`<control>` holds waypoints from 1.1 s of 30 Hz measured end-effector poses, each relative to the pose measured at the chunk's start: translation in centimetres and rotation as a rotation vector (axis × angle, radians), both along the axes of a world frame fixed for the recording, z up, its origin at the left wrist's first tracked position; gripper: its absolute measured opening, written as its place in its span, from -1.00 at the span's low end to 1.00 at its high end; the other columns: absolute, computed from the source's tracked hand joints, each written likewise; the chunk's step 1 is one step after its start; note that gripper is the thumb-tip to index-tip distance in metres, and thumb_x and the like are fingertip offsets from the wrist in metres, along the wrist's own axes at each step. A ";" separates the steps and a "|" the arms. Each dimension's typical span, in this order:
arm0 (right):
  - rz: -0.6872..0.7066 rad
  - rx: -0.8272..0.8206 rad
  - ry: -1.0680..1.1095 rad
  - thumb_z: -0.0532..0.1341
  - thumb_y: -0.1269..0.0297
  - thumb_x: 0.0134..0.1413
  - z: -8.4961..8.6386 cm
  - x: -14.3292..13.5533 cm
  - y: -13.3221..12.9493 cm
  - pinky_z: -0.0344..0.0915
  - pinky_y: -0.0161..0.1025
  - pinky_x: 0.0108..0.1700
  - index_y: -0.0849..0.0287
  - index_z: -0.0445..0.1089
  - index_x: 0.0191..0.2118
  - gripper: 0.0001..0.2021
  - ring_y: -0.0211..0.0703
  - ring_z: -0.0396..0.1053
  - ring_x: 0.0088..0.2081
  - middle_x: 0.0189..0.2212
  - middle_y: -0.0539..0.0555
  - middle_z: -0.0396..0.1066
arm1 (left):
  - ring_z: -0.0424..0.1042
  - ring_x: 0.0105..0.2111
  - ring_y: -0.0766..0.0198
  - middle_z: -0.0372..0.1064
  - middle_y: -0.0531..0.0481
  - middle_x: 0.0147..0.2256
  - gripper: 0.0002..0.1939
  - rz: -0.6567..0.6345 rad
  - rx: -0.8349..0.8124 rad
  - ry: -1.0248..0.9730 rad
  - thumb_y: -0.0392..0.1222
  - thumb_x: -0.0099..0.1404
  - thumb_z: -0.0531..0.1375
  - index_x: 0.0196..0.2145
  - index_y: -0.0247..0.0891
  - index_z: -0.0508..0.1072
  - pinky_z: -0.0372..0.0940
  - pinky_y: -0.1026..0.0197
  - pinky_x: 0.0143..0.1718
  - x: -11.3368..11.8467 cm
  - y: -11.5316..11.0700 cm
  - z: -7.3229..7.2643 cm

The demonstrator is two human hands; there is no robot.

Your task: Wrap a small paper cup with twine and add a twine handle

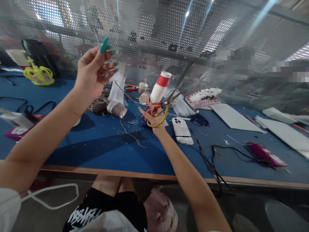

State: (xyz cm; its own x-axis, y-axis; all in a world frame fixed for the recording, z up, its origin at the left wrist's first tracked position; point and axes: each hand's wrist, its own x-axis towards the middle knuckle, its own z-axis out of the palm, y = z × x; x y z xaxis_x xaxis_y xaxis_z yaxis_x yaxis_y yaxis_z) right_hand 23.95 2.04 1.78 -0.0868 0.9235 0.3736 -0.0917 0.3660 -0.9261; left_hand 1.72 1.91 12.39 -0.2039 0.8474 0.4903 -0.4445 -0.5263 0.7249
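Note:
My left hand is raised above the table, fingers curled and thumb pressed toward them. A thin grey-brown cord runs from below its fingers down to my right hand, pulled fairly straight. Hooked in my right hand is a pair of scissors with red and yellow handles, blades parted and pointing up and away to the right. Its fingertips also meet the cord. Below lies a spool of cord on its side, a loose strand trailing from it. A tangled cord bundle sits beside the spool.
Stacked paper cups lean behind my right hand. A white phone lies to its right, near black cables. White boards and a magenta packet are farther right. A yellow crown stands far left. Perforated metal panel closes the back.

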 end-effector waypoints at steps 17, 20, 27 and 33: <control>0.479 -0.309 0.110 0.35 0.09 -0.23 0.1 -3.8 -2.6 0.13 -0.41 -0.74 0.14 0.02 -0.60 -0.55 -0.26 0.44 -0.55 -0.16 0.15 0.49 | 0.31 0.05 0.49 0.46 0.12 -0.12 -0.78 -0.127 -0.355 -0.474 -0.32 0.39 -0.03 -0.16 -0.20 0.40 0.31 0.47 -0.06 1.2 2.4 -2.4; 0.410 -0.328 0.107 0.41 0.22 -0.32 -0.4 -4.0 -2.5 0.08 -0.43 -0.78 0.12 -0.07 -0.63 -0.47 -0.32 0.37 -0.65 -0.35 0.09 0.53 | 0.35 0.03 0.44 0.44 0.08 -0.11 -0.79 -0.129 -0.354 -0.501 -0.36 0.38 -0.02 -0.17 -0.25 0.39 0.32 0.43 -0.05 1.8 2.4 -3.0; 0.338 -0.363 0.118 0.43 0.21 -0.38 -0.6 -4.0 -2.2 -0.01 -0.45 -0.83 0.11 -0.11 -0.65 -0.43 -0.31 0.33 -0.70 -0.57 0.00 0.48 | 0.37 0.02 0.36 0.46 0.12 -0.17 -0.83 0.009 -0.230 -0.135 -0.27 0.37 0.03 -0.27 -0.18 0.42 0.36 0.37 -0.06 2.0 5.1 -6.1; 0.324 -0.351 0.026 0.44 0.19 -0.38 -1.2 -4.1 -2.0 -0.02 -0.41 -0.83 0.09 -0.09 -0.66 -0.43 -0.36 0.22 -0.78 -0.68 -0.03 0.41 | 0.31 0.08 0.35 0.41 0.07 -0.07 -0.83 0.003 -0.207 -0.068 -0.23 0.38 0.00 -0.22 -0.19 0.39 0.33 0.31 0.00 1.6 5.5 -6.8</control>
